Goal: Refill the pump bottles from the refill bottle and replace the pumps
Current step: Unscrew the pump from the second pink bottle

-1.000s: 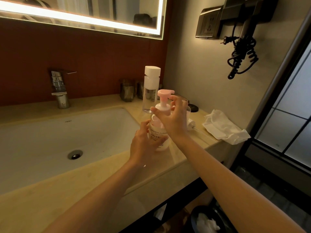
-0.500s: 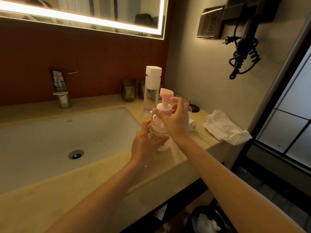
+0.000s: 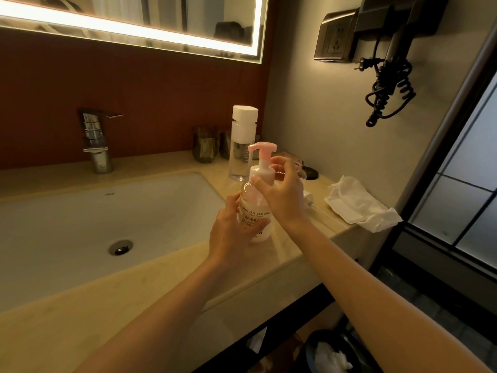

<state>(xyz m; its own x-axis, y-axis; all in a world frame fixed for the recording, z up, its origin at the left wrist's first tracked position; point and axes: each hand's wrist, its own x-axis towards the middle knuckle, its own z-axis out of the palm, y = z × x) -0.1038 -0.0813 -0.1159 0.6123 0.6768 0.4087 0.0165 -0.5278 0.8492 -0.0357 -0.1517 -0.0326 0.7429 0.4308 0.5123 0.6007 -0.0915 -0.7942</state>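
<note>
Left hand [image 3: 231, 232] gripping pump bottle [image 3: 254, 211] body, right hand [image 3: 282, 189] fingers [image 3: 258, 181] pinching pump [image 3: 262, 154] collar

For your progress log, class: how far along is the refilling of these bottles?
Done, seemingly: the pump sits back on the bottle, though its fill level is unclear. In hand: the left hand steadies the bottle on the counter while the right hand grips the pump collar, likely tightening it. Left: another pump seems to lie loose behind the right hand; its bottle is mostly hidden.
</note>
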